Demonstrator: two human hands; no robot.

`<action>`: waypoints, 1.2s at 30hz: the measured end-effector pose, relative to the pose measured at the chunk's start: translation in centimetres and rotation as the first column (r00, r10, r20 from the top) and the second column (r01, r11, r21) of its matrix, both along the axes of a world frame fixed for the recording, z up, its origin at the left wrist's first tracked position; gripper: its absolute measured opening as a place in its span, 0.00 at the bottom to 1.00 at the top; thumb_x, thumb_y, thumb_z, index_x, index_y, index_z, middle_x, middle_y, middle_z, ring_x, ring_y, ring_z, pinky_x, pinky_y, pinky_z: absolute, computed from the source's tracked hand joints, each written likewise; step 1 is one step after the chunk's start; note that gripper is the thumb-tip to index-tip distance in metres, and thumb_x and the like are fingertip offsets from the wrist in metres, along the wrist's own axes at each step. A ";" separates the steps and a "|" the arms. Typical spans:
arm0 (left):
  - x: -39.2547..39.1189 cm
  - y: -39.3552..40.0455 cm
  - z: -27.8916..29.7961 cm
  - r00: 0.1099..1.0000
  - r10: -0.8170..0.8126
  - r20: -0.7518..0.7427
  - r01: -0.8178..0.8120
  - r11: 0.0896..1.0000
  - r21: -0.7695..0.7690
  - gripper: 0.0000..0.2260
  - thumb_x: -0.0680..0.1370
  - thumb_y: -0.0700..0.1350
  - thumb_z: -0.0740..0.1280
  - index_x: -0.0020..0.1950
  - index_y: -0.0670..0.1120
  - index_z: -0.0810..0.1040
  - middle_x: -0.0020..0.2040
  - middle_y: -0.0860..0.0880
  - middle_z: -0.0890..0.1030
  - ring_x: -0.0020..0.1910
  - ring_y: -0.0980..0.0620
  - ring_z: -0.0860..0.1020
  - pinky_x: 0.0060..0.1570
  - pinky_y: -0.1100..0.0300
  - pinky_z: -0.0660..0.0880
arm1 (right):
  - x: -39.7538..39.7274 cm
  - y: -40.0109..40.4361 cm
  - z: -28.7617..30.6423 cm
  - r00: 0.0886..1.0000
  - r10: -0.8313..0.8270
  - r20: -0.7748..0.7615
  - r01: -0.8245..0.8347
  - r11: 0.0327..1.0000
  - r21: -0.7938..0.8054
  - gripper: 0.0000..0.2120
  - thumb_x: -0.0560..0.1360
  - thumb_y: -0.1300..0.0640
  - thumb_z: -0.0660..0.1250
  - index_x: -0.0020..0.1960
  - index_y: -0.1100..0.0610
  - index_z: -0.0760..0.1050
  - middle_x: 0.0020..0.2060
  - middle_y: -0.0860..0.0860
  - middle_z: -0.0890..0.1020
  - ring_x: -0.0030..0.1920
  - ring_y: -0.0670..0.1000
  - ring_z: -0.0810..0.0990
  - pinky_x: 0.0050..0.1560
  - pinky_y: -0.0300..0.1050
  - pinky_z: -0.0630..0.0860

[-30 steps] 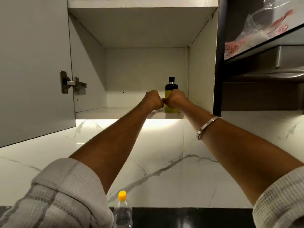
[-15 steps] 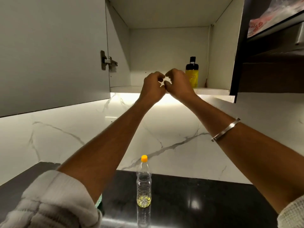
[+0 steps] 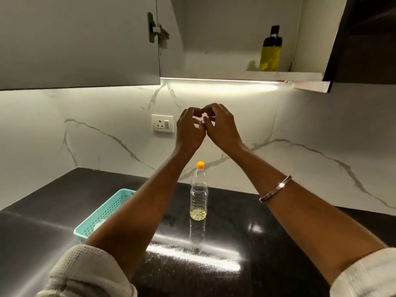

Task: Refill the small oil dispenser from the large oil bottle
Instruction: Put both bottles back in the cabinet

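The dispenser [image 3: 270,50] in the white cabinet [image 3: 235,35] is yellow-green below a black top, while the clear bottle [image 3: 198,196] at the counter's middle has an orange cap [image 3: 200,165] and a little yellow oil at its base. The counter [image 3: 278,243] is glossy black, the backsplash [image 3: 96,136] white marble with grey veins. Toward the counter's left edge sits a turquoise perforated basket [image 3: 105,213]; a silver bangle [image 3: 275,189] rings the right wrist, and the sleeves [image 3: 85,273] are off-white waffle weave.
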State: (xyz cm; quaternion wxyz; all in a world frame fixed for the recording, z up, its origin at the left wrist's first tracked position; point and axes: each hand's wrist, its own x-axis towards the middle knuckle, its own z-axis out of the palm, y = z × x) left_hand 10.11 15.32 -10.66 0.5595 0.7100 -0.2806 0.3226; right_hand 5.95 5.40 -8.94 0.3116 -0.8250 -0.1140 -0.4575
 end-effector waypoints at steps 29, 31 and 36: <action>9.1 -0.2 -29.7 0.414 0.022 -0.910 0.049 0.998 0.046 0.22 0.75 0.34 0.62 0.70 0.43 0.70 0.65 0.42 0.74 0.61 0.44 0.76 0.60 0.51 0.75 | 9.4 -5.1 -30.2 0.598 0.046 -0.801 0.303 0.912 0.278 0.44 0.67 0.53 0.78 0.74 0.59 0.57 0.70 0.58 0.64 0.70 0.56 0.66 0.68 0.50 0.67; 9.5 -0.5 -30.4 0.403 0.008 -0.915 0.075 0.996 0.042 0.23 0.75 0.35 0.63 0.71 0.45 0.69 0.66 0.42 0.74 0.62 0.43 0.76 0.62 0.47 0.74 | 10.3 -5.1 -31.1 0.569 0.088 -0.817 0.286 0.911 0.298 0.47 0.66 0.53 0.79 0.75 0.57 0.54 0.72 0.58 0.63 0.72 0.57 0.63 0.70 0.53 0.66; 9.8 -0.9 -31.2 0.432 -0.024 -0.902 0.105 0.994 0.024 0.19 0.77 0.39 0.64 0.68 0.47 0.73 0.62 0.44 0.77 0.61 0.46 0.77 0.62 0.48 0.75 | 11.6 -4.7 -32.1 0.588 0.168 -0.791 0.228 0.904 0.362 0.43 0.64 0.54 0.79 0.72 0.56 0.59 0.68 0.55 0.69 0.68 0.55 0.70 0.63 0.47 0.71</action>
